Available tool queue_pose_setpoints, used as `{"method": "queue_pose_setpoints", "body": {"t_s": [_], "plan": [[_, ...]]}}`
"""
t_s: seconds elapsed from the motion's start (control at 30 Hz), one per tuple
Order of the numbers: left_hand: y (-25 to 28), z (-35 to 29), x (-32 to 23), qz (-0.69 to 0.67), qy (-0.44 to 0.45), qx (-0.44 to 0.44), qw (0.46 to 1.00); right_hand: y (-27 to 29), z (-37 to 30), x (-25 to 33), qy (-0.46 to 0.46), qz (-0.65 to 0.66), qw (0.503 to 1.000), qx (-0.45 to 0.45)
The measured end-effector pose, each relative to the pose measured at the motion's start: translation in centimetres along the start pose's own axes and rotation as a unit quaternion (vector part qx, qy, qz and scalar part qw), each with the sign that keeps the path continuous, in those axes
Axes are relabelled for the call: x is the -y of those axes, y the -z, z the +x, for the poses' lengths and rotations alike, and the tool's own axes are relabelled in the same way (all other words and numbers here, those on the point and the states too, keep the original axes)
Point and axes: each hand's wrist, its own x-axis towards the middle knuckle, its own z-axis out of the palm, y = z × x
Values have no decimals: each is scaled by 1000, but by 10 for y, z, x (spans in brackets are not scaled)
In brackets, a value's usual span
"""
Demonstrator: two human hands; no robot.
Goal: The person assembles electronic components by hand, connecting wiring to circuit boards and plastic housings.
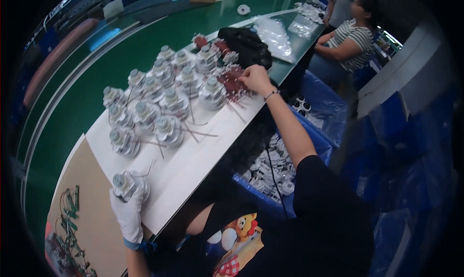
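Observation:
My left hand (128, 214), in a white glove, is closed around a white round motor-like unit (126, 184) with a grey-green top and thin wires, near the left end of the white board. My bare right hand (256, 80) reaches far over to a pile of dark red wires with small white connectors (231, 79). Its fingers are pinched together at the pile's edge; what lies between them is too small to make out. Between my hands, several similar white units (168, 130) stand upright in a cluster, some with wires trailing onto the board.
Small green circuit boards (72, 214) lie on a brown sheet at the left. Beyond the wires are a black bundle (246, 47) and a clear plastic bag (273, 37). Blue-lined bins (270, 173) of white parts stand below the table edge. A seated person (345, 42) is at far right.

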Motion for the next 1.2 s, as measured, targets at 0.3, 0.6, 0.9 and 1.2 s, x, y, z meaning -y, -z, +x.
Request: {"method": "queue_pose_setpoints", "body": {"t_s": [0.3, 0.6, 0.9, 1.2], "plan": [[4, -6, -10, -1, 8, 80, 997, 45, -9, 16, -37, -32, 996, -74], [24, -56, -64, -65, -104, -222, 967, 84, -144, 178, 302, 310, 898, -72], [4, -116, -62, 19, -73, 84, 994, 50, -236, 235, 395, 450, 774, 207], [14, -82, -58, -77, 15, -12, 997, 37, -225, 232, 272, 455, 794, 298]]}}
